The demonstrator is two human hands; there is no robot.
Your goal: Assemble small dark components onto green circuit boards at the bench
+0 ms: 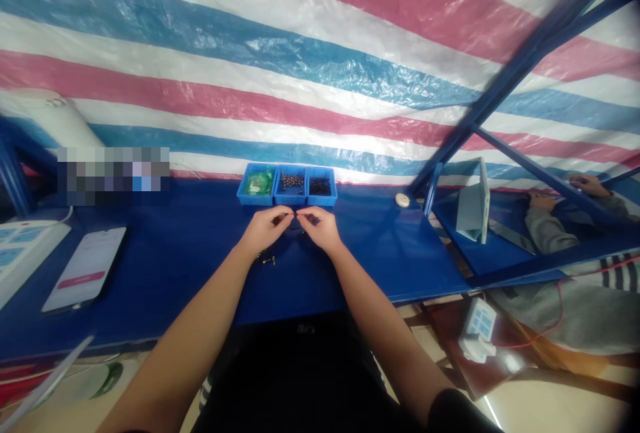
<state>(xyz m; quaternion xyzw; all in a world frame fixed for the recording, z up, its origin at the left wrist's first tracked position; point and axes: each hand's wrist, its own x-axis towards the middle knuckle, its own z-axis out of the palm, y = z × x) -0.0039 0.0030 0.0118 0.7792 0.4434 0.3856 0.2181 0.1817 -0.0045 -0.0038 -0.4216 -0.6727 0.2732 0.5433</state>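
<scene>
My left hand (266, 228) and my right hand (321, 226) meet over the blue table (295, 293), thumbs and fingertips pinched together. Something small and dark seems to be between the fingertips, too tiny to name. A few small brass-coloured metal pieces (270, 260) lie on the table below my left hand. Just beyond my fingers stand three blue bins in a row. The left bin (255, 201) has a green plastic bag in it, the middle bin (290, 200) small metal parts, and the right bin (323, 200) small black parts.
A phone (86, 270) lies on the left beside a white power strip (30, 253). A round pale object (402, 200) sits near the blue frame (433, 186). Beyond the frame, a tablet (475, 210) stands near another person's sleeve (550, 233). Striped sheeting (280, 100) hangs behind the table.
</scene>
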